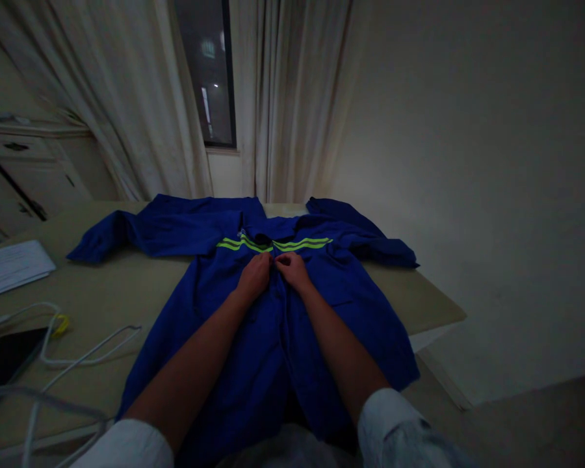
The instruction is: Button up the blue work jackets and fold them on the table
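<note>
A blue jacket (234, 305) with yellow-green chest stripes lies front up across the table, its collar pointing away from me and its sleeves spread to both sides. My left hand (256, 273) pinches the left front edge just below the stripes. Right beside it, my right hand (291, 268) pinches the facing edge, fingertips almost touching the left ones. Whatever fastener sits between the fingers is too small to make out. Below the hands the two front edges run down toward me and part near the hem, which hangs over the table's near edge.
On the left of the table (112, 292) lie folded papers (14, 265), a dark tablet or phone (17, 354) and a loose white cable (78, 361). A cabinet (34, 159) stands at the far left. Curtains (292, 97) and a wall (482, 195) bound the back and right.
</note>
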`<state>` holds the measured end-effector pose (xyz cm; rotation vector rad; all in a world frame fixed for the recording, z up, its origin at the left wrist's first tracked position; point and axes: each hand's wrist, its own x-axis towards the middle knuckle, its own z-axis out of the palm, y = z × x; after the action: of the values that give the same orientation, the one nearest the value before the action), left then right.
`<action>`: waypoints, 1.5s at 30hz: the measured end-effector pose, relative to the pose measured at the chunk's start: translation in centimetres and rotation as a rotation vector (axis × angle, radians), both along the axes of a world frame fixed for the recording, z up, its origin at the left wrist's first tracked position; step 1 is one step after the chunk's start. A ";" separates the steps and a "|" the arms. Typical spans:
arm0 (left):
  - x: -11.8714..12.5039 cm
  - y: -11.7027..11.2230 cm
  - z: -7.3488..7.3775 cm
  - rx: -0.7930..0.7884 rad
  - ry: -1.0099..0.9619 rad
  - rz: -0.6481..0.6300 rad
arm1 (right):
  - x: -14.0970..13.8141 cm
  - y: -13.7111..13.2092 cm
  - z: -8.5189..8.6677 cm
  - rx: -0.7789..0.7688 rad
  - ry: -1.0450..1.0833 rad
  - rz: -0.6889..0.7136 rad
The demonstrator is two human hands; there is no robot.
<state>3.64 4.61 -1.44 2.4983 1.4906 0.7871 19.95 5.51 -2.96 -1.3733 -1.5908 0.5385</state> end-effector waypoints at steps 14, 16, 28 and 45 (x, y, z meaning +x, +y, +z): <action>-0.2 1.4 -1.0 -0.171 -0.537 0.017 | -0.8 -1.1 1.0 0.062 -0.155 0.007; -0.2 2.0 -1.4 -0.260 -0.682 0.040 | -1.0 -1.4 1.2 0.087 -0.186 0.009; -0.1 2.7 -1.8 -0.399 -0.881 0.042 | -1.2 -1.7 1.3 0.082 -0.231 -0.069; 0.1 2.6 -1.4 -0.304 -0.667 0.040 | -0.9 -1.6 0.9 0.090 -0.205 -0.072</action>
<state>3.75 7.21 -2.87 1.7399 1.2892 1.1484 19.08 3.92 -2.08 -1.4483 -1.6997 0.2867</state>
